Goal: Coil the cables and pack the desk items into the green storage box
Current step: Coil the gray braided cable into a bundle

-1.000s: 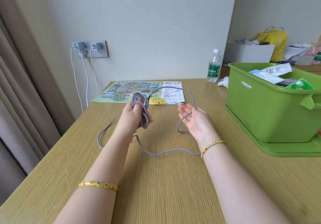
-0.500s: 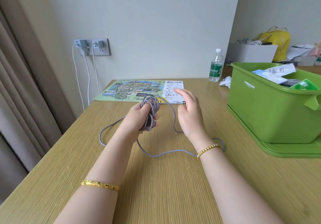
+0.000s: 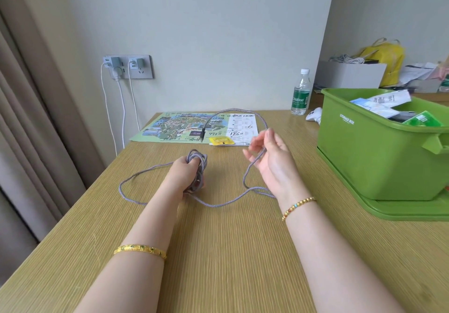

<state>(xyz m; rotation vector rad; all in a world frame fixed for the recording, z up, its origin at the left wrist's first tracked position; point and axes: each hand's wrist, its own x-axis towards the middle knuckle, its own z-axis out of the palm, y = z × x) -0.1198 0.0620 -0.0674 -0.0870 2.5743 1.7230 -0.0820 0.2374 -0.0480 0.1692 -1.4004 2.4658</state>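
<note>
**Cable part-coiled in left hand; free length running through right**

Nearest the camera, two bare forearms reach out over the desk (image 3: 230, 264). A gold bangle (image 3: 140, 251) sits on the left forearm, a beaded bracelet (image 3: 298, 207) on the right wrist.

Left hand (image 3: 181, 174): closed in a fist round several turns of grey braided cable (image 3: 218, 204). The bundle (image 3: 198, 170) stands up out of the fist and hangs below it.

Loose cable on the desk: one loop lies left of the left hand; a second strand runs from beneath that hand rightward to the right wrist, then rises to the right hand.

Right hand (image 3: 273, 162): palm turned up, mostly open, fingers loosely curled. The cable passes across the fingers and is lightly held there; whether it is pinched cannot be told. Beyond this hand the cable arcs away and back down, ending in a dark plug (image 3: 203, 131) that lies over the map (image 3: 179, 128).

Right of the right hand, well apart: the green box (image 3: 364, 157), resting on a green lid or tray (image 3: 413, 210), with packets and papers inside.

Beyond the left hand: the map, flat on the desk, with a yellow packet (image 3: 221, 140) at its near right corner.

Far edge, left of the box: a water bottle (image 3: 301, 93), upright, and a small white object (image 3: 314, 114) beside it.

Wall, above and left of the map: a socket (image 3: 128, 67) with two chargers plugged in, white leads hanging.
</note>
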